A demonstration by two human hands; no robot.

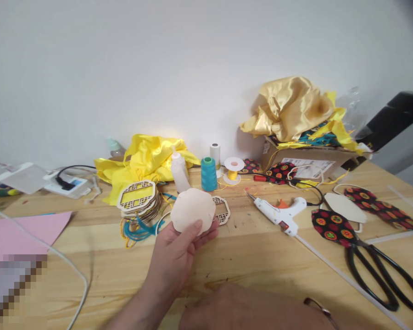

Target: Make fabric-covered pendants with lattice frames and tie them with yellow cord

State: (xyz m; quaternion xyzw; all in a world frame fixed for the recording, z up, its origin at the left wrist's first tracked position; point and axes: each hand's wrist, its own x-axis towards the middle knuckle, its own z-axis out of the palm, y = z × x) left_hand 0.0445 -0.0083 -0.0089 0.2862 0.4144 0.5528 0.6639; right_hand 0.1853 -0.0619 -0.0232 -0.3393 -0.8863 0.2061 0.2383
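Observation:
A pale, scallop-edged flat piece [192, 208] is held up in my left hand [184, 245], the thumb across its front and the fingers behind it. Low in the view, my right forearm or hand [248, 307] lies close to the table's front; its fingers are hidden or blurred. Behind the held piece, a wooden lattice frame [222, 211] lies partly covered. To its left is a stack of lattice frames [137, 198] beside teal and yellow cords [139, 230]. A white glue gun [282, 213] rests to the right.
Black-handled scissors [382, 275] lie at the right near patterned fabric pieces [333, 227]. Farther back stand a teal thread spool [209, 174], a white bottle [180, 172], yellow fabric [144, 158] and a cardboard box [306, 160]. A white cable [65, 259] crosses the left side.

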